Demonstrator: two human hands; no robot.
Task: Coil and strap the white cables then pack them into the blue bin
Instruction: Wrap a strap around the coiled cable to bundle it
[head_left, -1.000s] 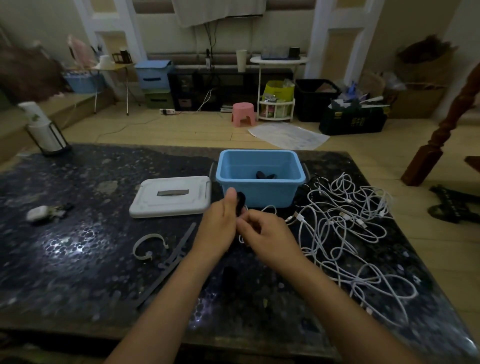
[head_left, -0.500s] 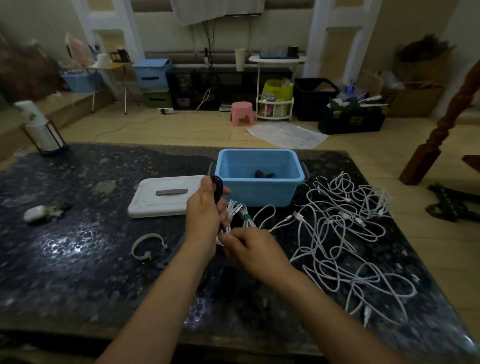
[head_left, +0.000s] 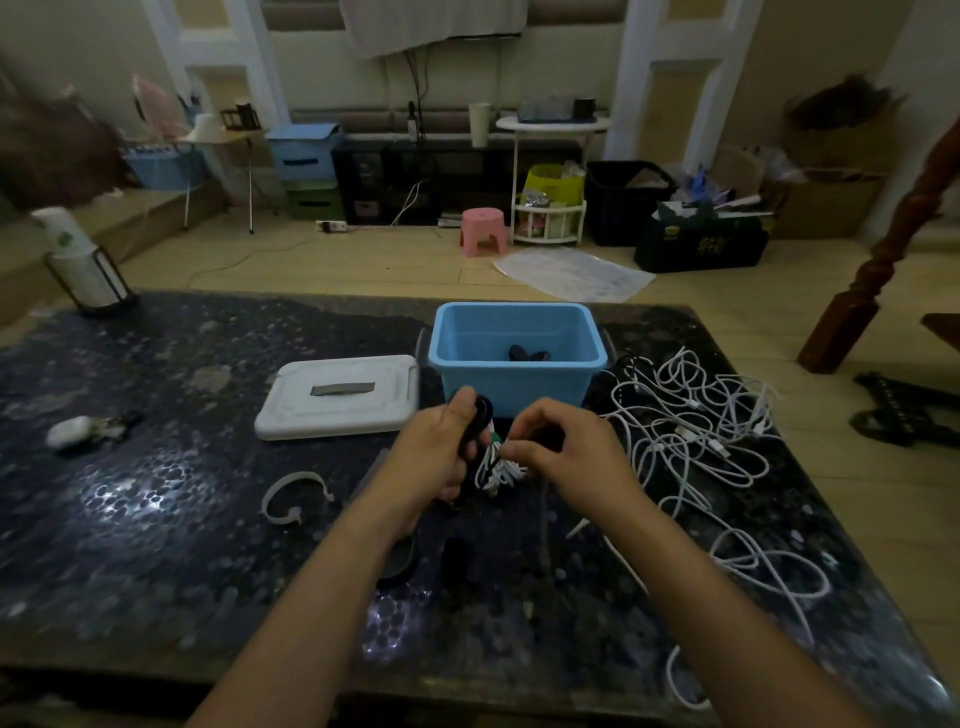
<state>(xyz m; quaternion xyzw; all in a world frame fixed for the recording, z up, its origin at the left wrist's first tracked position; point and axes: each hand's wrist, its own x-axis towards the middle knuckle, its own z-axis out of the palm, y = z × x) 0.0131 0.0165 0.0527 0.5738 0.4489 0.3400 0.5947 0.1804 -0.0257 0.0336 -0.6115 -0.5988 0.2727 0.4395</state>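
Just before bin (head_left: 519, 387): left hand (head_left: 434, 457) grips black strap (head_left: 477, 423); right hand (head_left: 566, 457) pinches coiled cable (head_left: 496, 467). Loose cables (head_left: 696, 431) right of bin.

A dark speckled table (head_left: 156, 519) carries the things. On it stands the blue bin (head_left: 519, 387) at the far middle, with a white lid (head_left: 340, 395) lying flat just to its left and a loose tangle of white cables (head_left: 696, 447) spread to its right. A white open strap (head_left: 296, 499) lies in front of the lid, a small white object (head_left: 70, 431) near the left edge, and a holder with a white roll (head_left: 85, 265) at the far left corner.
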